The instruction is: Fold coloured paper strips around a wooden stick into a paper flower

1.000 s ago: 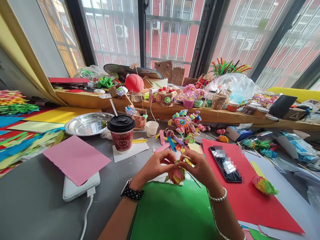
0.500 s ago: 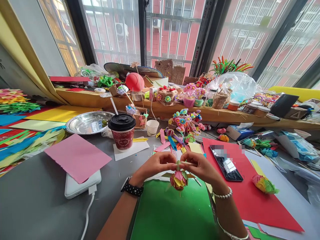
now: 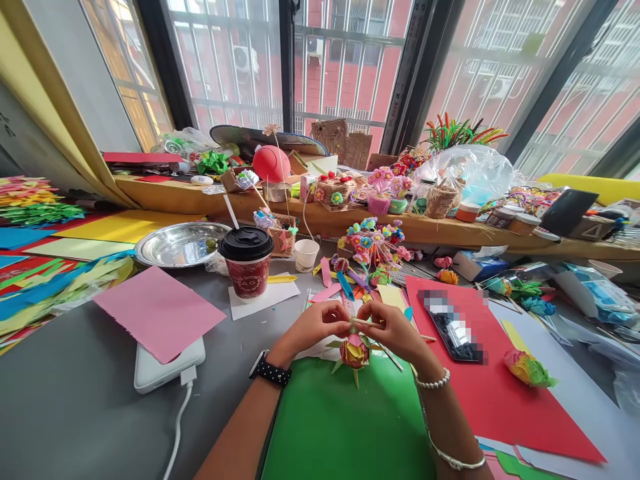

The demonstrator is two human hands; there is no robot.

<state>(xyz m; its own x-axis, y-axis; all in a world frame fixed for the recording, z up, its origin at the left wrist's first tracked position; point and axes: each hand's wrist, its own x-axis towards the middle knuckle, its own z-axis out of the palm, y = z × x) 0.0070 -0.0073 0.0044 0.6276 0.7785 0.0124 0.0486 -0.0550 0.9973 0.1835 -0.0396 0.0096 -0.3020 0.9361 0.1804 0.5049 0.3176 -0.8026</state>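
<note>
Near the far edge of a glossy green mat [image 3: 350,427], the left hand [image 3: 316,328] and right hand [image 3: 397,328] pinched the thin, pale stem [image 3: 370,325] of a pink-and-yellow paper flower [image 3: 355,352].

Far side obstructed
Passage is allowed over the near green mat [image 3: 345,427] and near-left gray table [image 3: 65,407]; beyond, it is blocked by left hand [image 3: 313,330], right hand [image 3: 397,328], lidded cup [image 3: 247,275] and flower bunch [image 3: 363,244].
</note>
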